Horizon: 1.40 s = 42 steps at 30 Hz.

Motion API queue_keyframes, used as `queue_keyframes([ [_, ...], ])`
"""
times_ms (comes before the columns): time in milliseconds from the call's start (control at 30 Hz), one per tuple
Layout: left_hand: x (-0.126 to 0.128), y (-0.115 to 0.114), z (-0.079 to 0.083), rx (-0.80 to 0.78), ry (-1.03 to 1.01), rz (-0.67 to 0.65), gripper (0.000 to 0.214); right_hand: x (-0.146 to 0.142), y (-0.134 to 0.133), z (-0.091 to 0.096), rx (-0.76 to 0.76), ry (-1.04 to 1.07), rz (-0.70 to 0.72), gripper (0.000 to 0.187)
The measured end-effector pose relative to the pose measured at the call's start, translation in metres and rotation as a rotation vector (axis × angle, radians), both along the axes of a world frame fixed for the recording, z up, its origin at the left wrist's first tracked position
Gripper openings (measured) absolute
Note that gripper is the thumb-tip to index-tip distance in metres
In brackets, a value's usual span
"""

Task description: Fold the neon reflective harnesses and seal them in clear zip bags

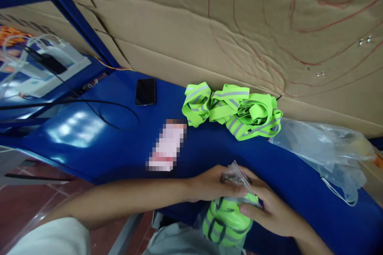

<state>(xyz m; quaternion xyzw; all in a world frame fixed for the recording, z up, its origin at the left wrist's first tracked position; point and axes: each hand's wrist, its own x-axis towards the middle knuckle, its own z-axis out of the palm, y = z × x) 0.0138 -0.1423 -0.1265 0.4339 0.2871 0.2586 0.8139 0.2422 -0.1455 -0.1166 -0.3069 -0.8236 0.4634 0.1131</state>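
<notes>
Both my hands hold a clear plastic bag (236,177) at the near edge of the blue table (119,143). A folded neon green reflective vest (224,223) sits inside the bag. My left hand (214,183) pinches the bag's top from the left. My right hand (267,205) grips the bag's right side, fingers curled round it. Farther back on the table lies a heap of neon green reflective straps (233,111), untouched.
A black phone (145,91) lies at the table's back. A pixelated pink card (167,146) lies mid-table. Loose clear plastic bags (329,151) pile at the right. A black cable (98,105) loops at left. Cardboard (209,20) with red lines forms the wall behind.
</notes>
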Motion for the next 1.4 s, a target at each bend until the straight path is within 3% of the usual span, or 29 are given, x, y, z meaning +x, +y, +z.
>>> queue_keyframes([
  [267, -0.006, 0.012, -0.003, 0.126, -0.063, 0.050, 0.064, 0.004, 0.006, -0.014, 0.033, 0.245, -0.251, 0.034],
  [433, -0.012, 0.019, -0.003, 0.066, 0.024, 0.044, 0.070, 0.013, 0.013, 0.003, 0.091, 0.190, -0.263, 0.007],
  [533, -0.017, 0.022, 0.001, 0.064, 0.100, -0.045, 0.069, 0.017, 0.015, 0.020, 0.074, 0.150, -0.189, 0.017],
  [600, -0.021, 0.025, 0.004, 0.073, 0.106, -0.093, 0.066, 0.018, 0.012, 0.026, 0.072, 0.133, -0.156, 0.014],
  [833, -0.025, 0.025, 0.009, 0.125, 0.089, -0.064, 0.062, 0.010, 0.004, 0.019, 0.073, 0.150, -0.220, 0.003],
  [967, -0.023, 0.022, 0.012, 0.041, 0.014, 0.004, 0.060, 0.014, 0.006, 0.017, 0.114, 0.175, -0.232, 0.045],
  [1033, -0.021, 0.020, 0.013, -0.031, -0.012, 0.081, 0.064, 0.015, 0.004, 0.013, 0.132, 0.189, -0.296, 0.053],
  [1167, -0.019, 0.018, 0.013, -0.070, -0.025, 0.189, 0.066, 0.011, 0.001, 0.006, 0.225, 0.185, -0.425, 0.048],
  [1300, -0.017, 0.017, 0.012, -0.064, 0.001, 0.197, 0.065, 0.003, 0.000, 0.009, 0.305, 0.157, -0.275, 0.027],
  [1400, -0.019, 0.018, 0.014, 0.011, 0.017, 0.169, 0.067, 0.003, 0.001, 0.016, 0.226, 0.211, -0.240, 0.023],
])
